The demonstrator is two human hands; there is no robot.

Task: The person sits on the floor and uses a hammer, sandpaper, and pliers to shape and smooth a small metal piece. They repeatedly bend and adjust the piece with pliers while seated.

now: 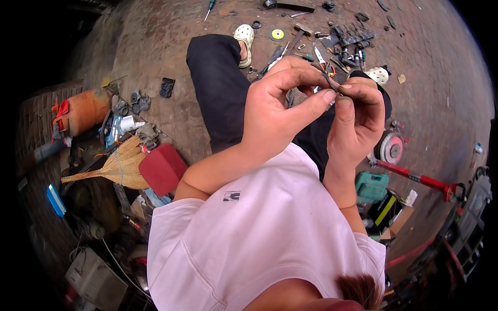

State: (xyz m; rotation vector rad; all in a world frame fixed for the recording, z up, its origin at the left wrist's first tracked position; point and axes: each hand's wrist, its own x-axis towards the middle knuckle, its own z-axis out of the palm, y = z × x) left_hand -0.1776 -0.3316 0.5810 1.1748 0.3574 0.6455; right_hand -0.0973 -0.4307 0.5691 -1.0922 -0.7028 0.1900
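Observation:
Above my knees, my left hand [277, 106] and my right hand [358, 111] meet with fingertips pinched together. Between them is a thin, dark, wire-like piece [328, 78]; its exact kind is too small to make out. My left thumb and forefinger close on it from one side. On the other side, my right thumb and forefinger pinch its lower end. Just beyond the hands lie scissors [320, 56] with orange handles, partly hidden by my fingers. A hammer [301, 34] rests on the ground farther off.
Dark machine parts [353, 44] and a yellow-centred disc [277, 34] lie on the brick floor ahead. At left are an orange gas cylinder [88, 111], a straw broom [122, 168] and a red seat [162, 168]. A green case [371, 186] and a red bar [415, 177] lie right.

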